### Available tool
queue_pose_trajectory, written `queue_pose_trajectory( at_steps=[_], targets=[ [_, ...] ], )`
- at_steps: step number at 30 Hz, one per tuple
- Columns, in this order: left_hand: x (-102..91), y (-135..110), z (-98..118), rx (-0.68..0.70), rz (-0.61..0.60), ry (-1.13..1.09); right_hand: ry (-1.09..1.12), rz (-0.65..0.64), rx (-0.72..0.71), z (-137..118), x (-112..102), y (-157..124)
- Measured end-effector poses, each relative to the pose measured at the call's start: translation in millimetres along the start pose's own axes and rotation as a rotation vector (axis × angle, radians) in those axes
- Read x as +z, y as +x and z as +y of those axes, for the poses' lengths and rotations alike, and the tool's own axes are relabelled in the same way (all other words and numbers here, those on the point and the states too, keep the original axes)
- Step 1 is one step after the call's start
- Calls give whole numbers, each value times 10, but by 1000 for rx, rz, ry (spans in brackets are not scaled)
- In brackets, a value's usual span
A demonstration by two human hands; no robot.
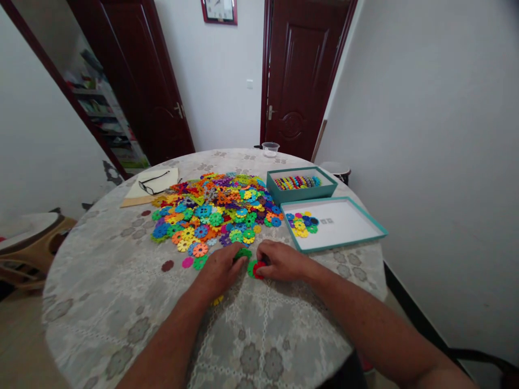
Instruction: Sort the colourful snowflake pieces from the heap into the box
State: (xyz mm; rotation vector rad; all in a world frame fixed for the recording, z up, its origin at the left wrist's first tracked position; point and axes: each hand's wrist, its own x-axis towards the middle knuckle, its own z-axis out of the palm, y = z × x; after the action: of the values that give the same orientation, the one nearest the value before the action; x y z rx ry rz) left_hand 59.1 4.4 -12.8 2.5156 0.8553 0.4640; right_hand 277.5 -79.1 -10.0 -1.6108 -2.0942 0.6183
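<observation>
While the left hand (221,270) pinches a thin, notched green disc (244,253) between its fingers, the right hand (281,261) grips a round red disc (258,271) against another green one (251,268), before heaped toothed discs (214,208) on the floral-patterned surface (101,302).

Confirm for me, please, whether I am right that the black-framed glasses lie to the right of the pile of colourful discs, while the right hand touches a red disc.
Not quite: the black-framed glasses lie to the left of the pile of colourful discs, as the head view shows. The right hand does touch a red disc.
</observation>
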Motion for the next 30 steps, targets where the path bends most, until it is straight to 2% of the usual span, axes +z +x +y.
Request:
queue_pose_trajectory(
  at_steps=[11, 14, 18, 21, 27, 30],
  targets=[
    [7, 29, -85, -12, 62, -3, 78, -25, -10, 23, -37, -17],
    [-2, 36, -80, -49, 66, 4, 226, 17, -23, 47, -12, -4],
    [-36, 31, -49, -94, 75, -32, 508, 143, 2, 113, 80, 40],
    [-43, 25, -26, -119, 78, -92, 634, 176, 7, 131, 135, 73],
    [22, 23, 45, -71, -72, -304, 800, 118, 78, 44, 200, 114],
    [30, 26, 83, -71, -76, -348, 754, 145, 89, 16, 227, 121]
  ],
)
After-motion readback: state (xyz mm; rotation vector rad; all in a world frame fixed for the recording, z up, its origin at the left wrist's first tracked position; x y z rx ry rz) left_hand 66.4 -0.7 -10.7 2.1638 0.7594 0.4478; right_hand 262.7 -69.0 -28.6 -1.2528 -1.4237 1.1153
